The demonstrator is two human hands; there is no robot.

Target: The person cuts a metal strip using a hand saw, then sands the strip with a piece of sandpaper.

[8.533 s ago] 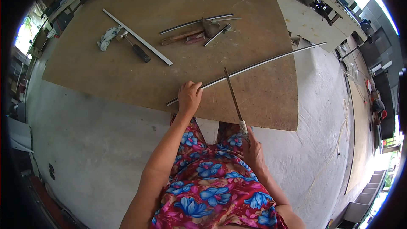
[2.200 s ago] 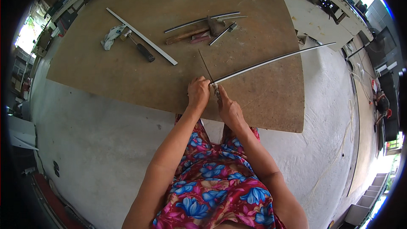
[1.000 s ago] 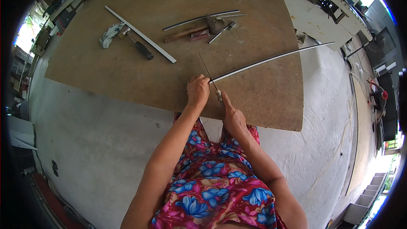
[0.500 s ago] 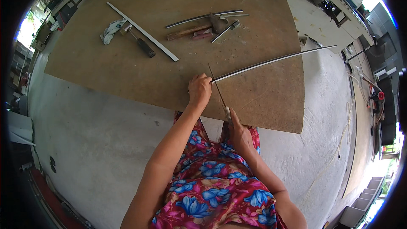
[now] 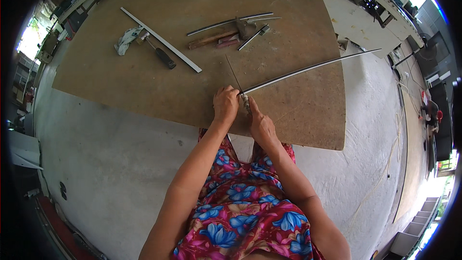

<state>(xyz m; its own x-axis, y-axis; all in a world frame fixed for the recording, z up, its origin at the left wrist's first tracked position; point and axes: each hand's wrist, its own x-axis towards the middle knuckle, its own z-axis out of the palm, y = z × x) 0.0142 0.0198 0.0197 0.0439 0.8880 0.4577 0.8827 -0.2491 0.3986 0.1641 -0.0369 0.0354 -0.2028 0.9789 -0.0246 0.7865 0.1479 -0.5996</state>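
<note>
My left hand (image 5: 225,107) is closed around the near end of a long, thin black-and-white strip (image 5: 308,68), pressing it down close to the table's front edge. From there the strip slants right and its far end sticks out past the table's right side. My right hand (image 5: 263,126) grips the pale, wrapped handle of a narrow saw blade (image 5: 233,72). The blade crosses the strip just beside my left fingers and points away from me, with the handle close up against the strip. Blade teeth are too small to see.
On the brown table (image 5: 144,91), a hammer (image 5: 214,39) lies among short strips. Further left are a white strip (image 5: 163,41), a black-handled tool (image 5: 165,58) and a crumpled pale cloth (image 5: 126,41). A pale cord (image 5: 392,151) runs along the floor at right.
My right hand has pushed the saw blade forward and away from me, bringing its handle up to the strip. My left hand and the strip have stayed nearly in place.
</note>
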